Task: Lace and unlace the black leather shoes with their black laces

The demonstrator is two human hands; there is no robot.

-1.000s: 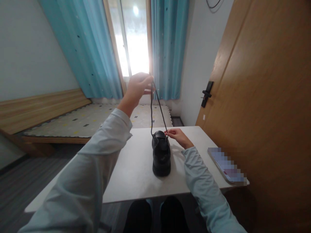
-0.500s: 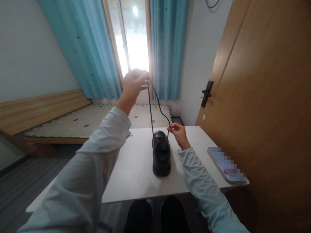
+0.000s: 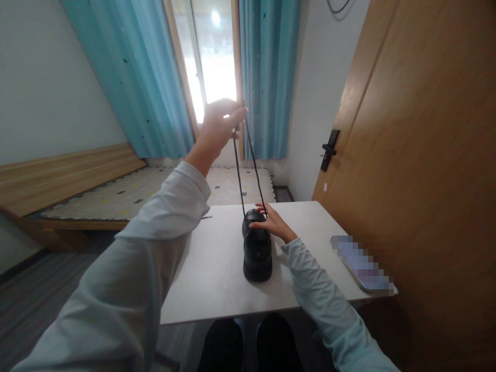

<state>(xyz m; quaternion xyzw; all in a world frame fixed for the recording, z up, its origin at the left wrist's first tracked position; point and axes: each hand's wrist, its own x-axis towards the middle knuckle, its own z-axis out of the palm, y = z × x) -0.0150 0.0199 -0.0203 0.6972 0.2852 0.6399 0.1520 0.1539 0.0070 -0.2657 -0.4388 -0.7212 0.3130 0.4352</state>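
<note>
A black shoe rests on the white table, its heel toward me. Both strands of its black shoelace run up taut from the shoe. High above it, my left hand pinches their upper ends between thumb and fingers. Over the right side of the shoe's opening is my right hand, thumb and fingers apart. Its fingers are beside the right strand and touch or nearly touch the shoe; whether they press on it I cannot tell.
A phone-like flat object, blurred out, lies on the table's right edge. The wooden door stands close on the right. Beyond the table is a bed below the window and blue curtains. My knees are under the near edge.
My left hand has risen slightly and moved right, drawing the right strand straight. My right hand has let go of that strand and moved down and left to the shoe, fingers spreading.
</note>
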